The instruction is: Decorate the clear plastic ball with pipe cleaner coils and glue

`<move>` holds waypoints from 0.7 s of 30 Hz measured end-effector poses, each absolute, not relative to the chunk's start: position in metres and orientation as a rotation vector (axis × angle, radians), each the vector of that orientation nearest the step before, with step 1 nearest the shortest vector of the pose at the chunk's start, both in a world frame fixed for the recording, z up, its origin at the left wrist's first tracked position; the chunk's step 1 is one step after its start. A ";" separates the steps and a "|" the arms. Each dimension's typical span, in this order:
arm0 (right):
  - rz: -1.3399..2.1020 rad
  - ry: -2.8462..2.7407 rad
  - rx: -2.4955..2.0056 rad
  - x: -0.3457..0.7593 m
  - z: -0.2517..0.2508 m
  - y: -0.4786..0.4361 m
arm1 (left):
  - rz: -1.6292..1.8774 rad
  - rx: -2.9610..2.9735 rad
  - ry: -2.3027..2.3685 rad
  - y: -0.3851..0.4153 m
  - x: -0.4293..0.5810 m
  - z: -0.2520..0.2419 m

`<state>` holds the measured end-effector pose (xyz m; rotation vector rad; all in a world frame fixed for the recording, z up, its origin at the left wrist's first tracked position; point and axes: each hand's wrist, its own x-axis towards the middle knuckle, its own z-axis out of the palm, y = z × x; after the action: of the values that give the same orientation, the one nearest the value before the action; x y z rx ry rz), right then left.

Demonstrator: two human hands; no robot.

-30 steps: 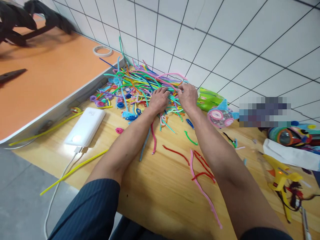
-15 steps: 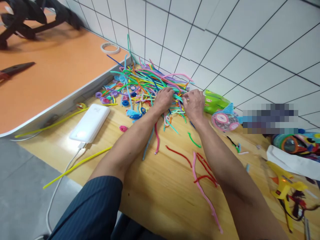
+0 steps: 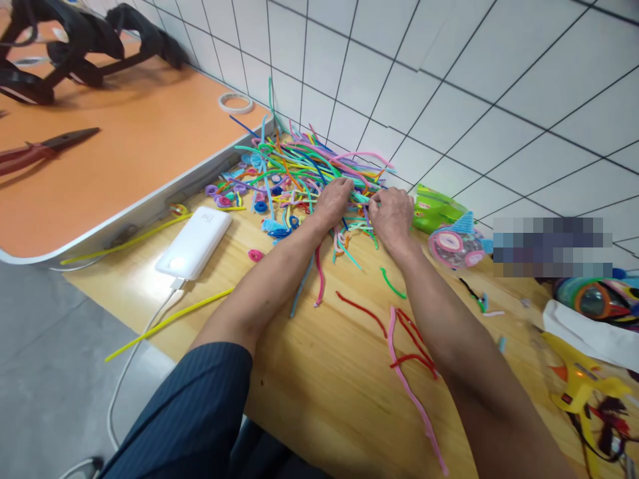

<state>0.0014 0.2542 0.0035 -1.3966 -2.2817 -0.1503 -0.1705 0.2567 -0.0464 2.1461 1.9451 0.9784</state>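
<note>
Both of my hands are at the front right of a heap of multicoloured pipe cleaners (image 3: 319, 158) piled against the tiled wall. My left hand (image 3: 333, 203) has its fingers curled round short teal pipe cleaners (image 3: 358, 197). At the other end of these, my right hand (image 3: 392, 214) pinches with thumb and fingers; its fingertips are partly hidden. Loose red pipe cleaners (image 3: 362, 310), a long pink pipe cleaner (image 3: 413, 398) and a short green pipe cleaner (image 3: 392, 284) lie on the wooden table (image 3: 309, 379) between my forearms.
Left are a white power bank (image 3: 194, 243) with its cable and a yellow pipe cleaner (image 3: 170, 324). Pliers (image 3: 47, 148) and a tape roll (image 3: 235, 102) lie on the raised orange table (image 3: 150, 133). Rightward stand a green packet (image 3: 439, 209), a fish-shaped piece (image 3: 456, 246) and a yellow glue gun (image 3: 574, 372).
The view has swung a little to the left, so everything sits further right in the picture. My hands stay at the same spot by the heap, with their fingers slightly shifted.
</note>
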 end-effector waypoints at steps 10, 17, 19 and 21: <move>-0.220 -2.231 -1.419 0.068 0.038 0.201 | 0.975 2.060 1.960 0.260 -0.175 -0.048; -0.320 -2.082 -1.335 0.155 0.060 0.124 | 1.012 2.008 2.010 0.261 -0.178 -0.047; -0.283 -2.037 -1.326 0.181 0.066 0.092 | 1.032 2.004 2.006 0.258 -0.177 -0.042; -0.208 -2.000 -1.341 0.204 0.068 0.059 | 1.055 2.016 1.984 0.253 -0.176 -0.035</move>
<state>0.2043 0.0594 0.0682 -1.3414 -1.9996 -0.2078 -0.1760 0.2529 -0.0353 2.0161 1.9844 1.0554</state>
